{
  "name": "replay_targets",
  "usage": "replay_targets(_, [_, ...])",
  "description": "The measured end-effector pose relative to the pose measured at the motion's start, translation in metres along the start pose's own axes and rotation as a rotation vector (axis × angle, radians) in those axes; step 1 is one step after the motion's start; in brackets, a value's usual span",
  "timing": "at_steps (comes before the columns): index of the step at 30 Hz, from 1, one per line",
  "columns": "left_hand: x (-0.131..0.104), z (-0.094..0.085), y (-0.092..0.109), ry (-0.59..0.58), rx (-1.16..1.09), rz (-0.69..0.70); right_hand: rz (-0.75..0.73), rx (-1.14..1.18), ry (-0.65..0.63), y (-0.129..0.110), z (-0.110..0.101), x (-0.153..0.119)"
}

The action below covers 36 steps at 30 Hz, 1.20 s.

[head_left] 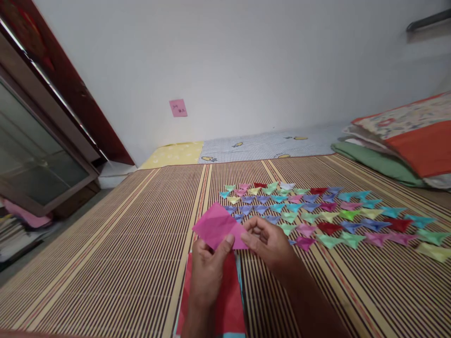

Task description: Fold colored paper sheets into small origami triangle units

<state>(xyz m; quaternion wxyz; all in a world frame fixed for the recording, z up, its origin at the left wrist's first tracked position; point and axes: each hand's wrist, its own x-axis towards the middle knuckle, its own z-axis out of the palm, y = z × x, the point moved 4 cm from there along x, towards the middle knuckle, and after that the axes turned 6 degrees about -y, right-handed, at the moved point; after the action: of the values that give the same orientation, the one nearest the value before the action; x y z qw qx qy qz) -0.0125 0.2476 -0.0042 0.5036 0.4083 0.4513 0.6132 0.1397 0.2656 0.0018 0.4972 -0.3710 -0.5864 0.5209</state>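
A square sheet of pink paper (215, 224) is held up between my two hands over the mat. My left hand (209, 265) pinches its lower edge, with the thumb lying on the near face. At the right corner, my right hand (266, 241) grips the paper between thumb and fingers. Below my left wrist lies a stack of coloured paper (230, 300), red on top with blue edges showing. Rows of small folded paper boats (329, 228) in many colours spread to the right, just beyond my right hand.
A striped bamboo mat (105, 244) covers the bed. Folded bedding (384, 162) and an orange patterned cushion (419, 136) sit at the right. A pink note (178, 108) is stuck to the white wall. At the left stands a glass-panelled cabinet door (38, 145).
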Motion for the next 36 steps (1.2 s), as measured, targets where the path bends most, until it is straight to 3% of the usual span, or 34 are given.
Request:
replay_targets(4, [0.0, 0.0, 0.001, 0.05, -0.032, 0.008, 0.115, 0.243, -0.1, 0.013, 0.012, 0.003])
replay_targets(8, [-0.001, 0.002, -0.003, 0.139, -0.146, -0.028, 0.05, 0.31, -0.003, 0.012, 0.029, 0.003])
replay_targets(13, [-0.001, 0.012, -0.003, 0.045, -0.354, -0.065, 0.007, 0.297, 0.075, 0.005, 0.038, -0.001])
replay_targets(21, [0.0, 0.018, 0.006, -0.078, -0.382, -0.073, -0.076, 0.136, 0.102, -0.006, 0.028, -0.005])
replay_targets(26, [0.0, 0.02, 0.01, -0.153, -0.327, -0.061, -0.041, 0.003, 0.102, -0.007, 0.016, -0.007])
replay_targets(36, [0.005, 0.005, 0.005, -0.081, -0.195, -0.062, 0.045, -0.017, 0.079, -0.013, 0.004, -0.009])
